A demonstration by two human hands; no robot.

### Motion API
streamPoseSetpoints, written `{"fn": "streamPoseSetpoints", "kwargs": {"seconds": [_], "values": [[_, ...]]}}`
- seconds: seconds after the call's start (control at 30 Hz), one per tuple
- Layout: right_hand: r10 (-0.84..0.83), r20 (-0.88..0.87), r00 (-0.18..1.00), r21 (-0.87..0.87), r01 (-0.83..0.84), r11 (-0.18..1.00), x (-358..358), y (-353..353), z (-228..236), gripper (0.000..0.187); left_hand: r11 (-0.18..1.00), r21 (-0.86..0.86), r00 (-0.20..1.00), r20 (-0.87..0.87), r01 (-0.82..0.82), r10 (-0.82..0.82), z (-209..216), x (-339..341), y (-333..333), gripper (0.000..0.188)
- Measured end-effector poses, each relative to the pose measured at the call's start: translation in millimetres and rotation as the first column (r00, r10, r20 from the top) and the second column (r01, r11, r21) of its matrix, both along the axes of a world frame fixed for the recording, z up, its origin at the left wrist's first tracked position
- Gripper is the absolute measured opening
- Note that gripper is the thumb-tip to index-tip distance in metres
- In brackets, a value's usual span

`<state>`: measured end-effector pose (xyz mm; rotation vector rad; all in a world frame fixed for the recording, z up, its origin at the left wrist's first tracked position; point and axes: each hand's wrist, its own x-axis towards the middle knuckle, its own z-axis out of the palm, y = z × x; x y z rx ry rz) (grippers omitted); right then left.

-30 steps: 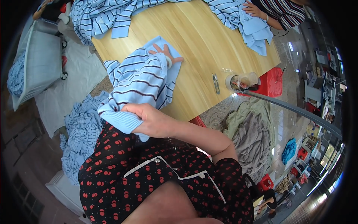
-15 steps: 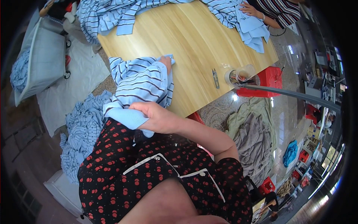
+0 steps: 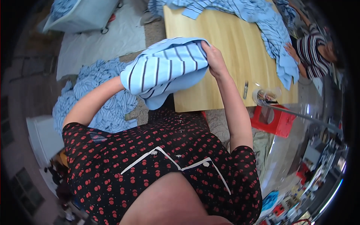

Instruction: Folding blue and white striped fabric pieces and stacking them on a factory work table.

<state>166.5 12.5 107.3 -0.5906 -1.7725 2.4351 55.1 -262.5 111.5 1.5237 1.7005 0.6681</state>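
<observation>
A light blue shirt with dark and white stripes (image 3: 167,69) is held up in front of me, over the left edge of the table. My right hand (image 3: 215,60) pinches its upper right edge, thumb on the near side. My left forearm (image 3: 95,99) reaches into the fabric from the left, and the hand itself is hidden inside, so its fingers do not show. The lower edge of the cloth droops above my lap.
The wooden table (image 3: 228,41) bears more striped garments (image 3: 243,13), thread snips (image 3: 245,90) and a clear tub (image 3: 266,96). A shirt pile (image 3: 97,90) lies on the floor at left, below a white bin (image 3: 80,17). A red stool (image 3: 273,120) and a co-worker (image 3: 313,52) are at right.
The shirt has come up off the table and is spread between my arms. My left hand has gone inside it, and my right hand has shifted to its upper right edge. The view has turned.
</observation>
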Motion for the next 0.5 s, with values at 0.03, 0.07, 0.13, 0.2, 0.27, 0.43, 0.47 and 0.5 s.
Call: {"fn": "streamPoseSetpoints", "kwargs": {"seconds": [0.03, 0.07, 0.13, 0.2, 0.27, 0.43, 0.47, 0.5], "values": [[-0.056, 0.036, 0.998, 0.047, 0.054, 0.997, -5.5, 2.4, -15.9, 0.031, 0.981, 0.181, 0.893, -0.450, 0.064, 0.025, -1.0, 7.0, -13.4, 0.043], [-0.113, 0.070, 0.991, 0.096, 0.106, 0.990, -8.3, 4.9, -30.1, 0.030, 0.974, -0.155, 0.880, -0.469, -0.163, 0.073, 14.2, 11.3, -16.1, 0.038], [-0.160, 0.122, 0.980, 0.225, 0.130, 0.966, -12.0, 11.7, -49.4, 0.029, 0.958, -0.054, 0.869, -0.438, -0.283, 0.231, 21.3, 7.1, -45.4, 0.026], [-0.164, 0.143, 0.976, 0.203, 0.133, 0.970, -14.8, -2.2, -42.0, 0.028, 0.919, 0.076, 0.859, -0.333, -0.388, 0.390, 37.7, -2.2, -56.5, 0.022], [-0.176, 0.266, 0.948, 0.398, 0.059, 0.916, -18.6, -7.3, -45.1, 0.027, 0.799, 0.288, 0.805, -0.130, -0.528, 0.579, 72.6, -9.7, -51.7, 0.016], [-0.089, 0.116, 0.989, 0.657, -0.009, 0.754, -49.8, -41.0, -57.5, 0.030, 0.504, 0.525, 0.668, 0.181, -0.686, 0.721, 107.5, -16.6, -36.2, 0.012], [-0.075, 0.176, 0.981, 0.758, -0.087, 0.646, -54.5, -49.1, -54.9, 0.029, 0.500, 0.529, 0.668, 0.185, -0.686, 0.721, 109.8, -22.1, -36.3, 0.012], [-0.074, 0.235, 0.969, 0.837, -0.163, 0.523, -60.1, -60.6, -50.1, 0.028, 0.408, 0.461, 0.579, 0.330, -0.788, 0.745, 114.7, -30.9, -37.9, 0.013]]}}
